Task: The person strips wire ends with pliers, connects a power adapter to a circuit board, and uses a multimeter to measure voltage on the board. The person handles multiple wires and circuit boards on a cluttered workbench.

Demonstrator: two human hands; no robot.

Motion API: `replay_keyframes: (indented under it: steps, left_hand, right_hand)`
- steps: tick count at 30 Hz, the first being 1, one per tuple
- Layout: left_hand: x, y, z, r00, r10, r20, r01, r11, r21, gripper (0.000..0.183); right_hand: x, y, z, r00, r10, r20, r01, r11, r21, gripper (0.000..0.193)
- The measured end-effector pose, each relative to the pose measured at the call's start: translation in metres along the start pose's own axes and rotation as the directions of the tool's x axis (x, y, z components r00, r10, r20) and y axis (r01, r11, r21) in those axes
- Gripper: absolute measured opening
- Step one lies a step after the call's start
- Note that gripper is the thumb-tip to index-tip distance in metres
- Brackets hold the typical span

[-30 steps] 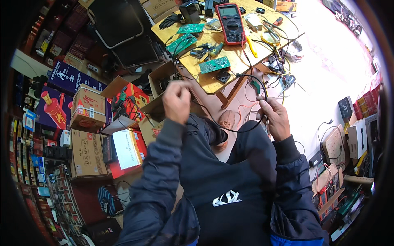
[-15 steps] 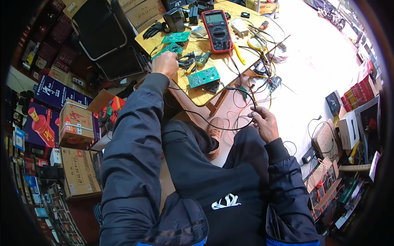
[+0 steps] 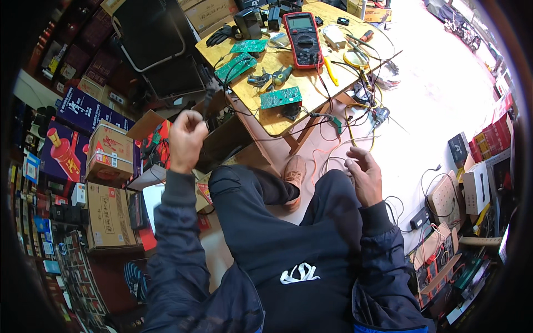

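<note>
Open carton point(image 3: 149, 123), left of the person: red inside, with dark and green pieces and black leads tangled in it. Second open carton point(image 3: 423, 247), lower right: red and black items with wires. Compared with half a second ago, the left hand point(image 3: 187, 143) has come back from the circuit boards point(image 3: 235, 67) on the table point(image 3: 258, 121) and is now off its near left side; the right hand point(image 3: 365, 176) has lost the cord loop it was pinching. Black cord point(image 3: 208, 102): a blurred stretch just above the left fingertips, left of the table — long axis near upright, upper part leaning slightly right; which end points up cannot be told. Left fingers curled, thumb drawn to them; blur hides whether they grip the cord. Right fingers half bent and parted, nothing seen between them — near the right knee.
</note>
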State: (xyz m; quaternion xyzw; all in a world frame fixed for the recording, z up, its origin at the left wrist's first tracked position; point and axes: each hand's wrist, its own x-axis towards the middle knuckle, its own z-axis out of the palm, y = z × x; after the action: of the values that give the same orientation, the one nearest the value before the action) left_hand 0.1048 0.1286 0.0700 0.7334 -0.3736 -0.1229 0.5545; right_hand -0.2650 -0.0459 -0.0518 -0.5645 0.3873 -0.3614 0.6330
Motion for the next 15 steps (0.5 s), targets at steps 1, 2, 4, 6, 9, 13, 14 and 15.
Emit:
replay_keyframes:
  steps: [1, 2, 4, 6, 9, 13, 14, 15]
  left_hand:
    - [-0.022, 0.005, 0.002, 0.996, -0.088, 0.026, 0.090, 0.993, -0.072, 0.006]
    - [-0.046, 0.009, 0.008, 0.994, -0.097, 0.048, 0.103, 0.985, -0.139, 0.007]
    - [-0.087, 0.017, 0.035, 0.991, -0.103, 0.089, 0.122, 0.963, -0.242, 0.009]
    - [-0.117, 0.024, 0.066, 0.983, -0.099, 0.157, 0.141, 0.947, -0.289, 0.011]
    - [-0.155, 0.037, 0.113, 0.937, -0.167, 0.308, 0.261, 0.919, -0.297, 0.012]
    - [-0.170, 0.050, 0.144, 0.901, -0.058, 0.430, 0.187, 0.946, -0.266, 0.023]
    - [-0.167, 0.052, 0.141, 0.889, -0.016, 0.457, 0.112, 0.977, -0.184, 0.021]
    - [-0.161, 0.054, 0.136, 0.867, -0.015, 0.498, 0.065, 0.994, -0.084, 0.019]
  right_hand:
    - [-0.007, -0.006, 0.003, 0.999, 0.045, 0.004, -0.046, 0.999, 0.010, 0.036]
    - [-0.014, -0.013, 0.006, 0.998, 0.025, 0.051, -0.025, 1.000, -0.002, 0.029]
    - [-0.030, -0.027, 0.018, 0.979, 0.060, 0.193, -0.067, 0.997, 0.028, 0.030]
    - [-0.046, -0.042, 0.034, 0.947, 0.074, 0.312, -0.094, 0.994, 0.048, 0.032]
    - [-0.070, -0.060, 0.058, 0.895, -0.016, 0.445, -0.035, 0.994, 0.105, 0.035]
    - [-0.079, -0.067, 0.061, 0.943, 0.026, 0.332, -0.075, 0.988, 0.137, 0.028]
    - [-0.078, -0.069, 0.050, 0.952, 0.018, 0.304, -0.034, 0.998, 0.049, 0.025]
    - [-0.075, -0.067, 0.046, 0.963, -0.014, 0.269, 0.011, 1.000, 0.012, 0.025]
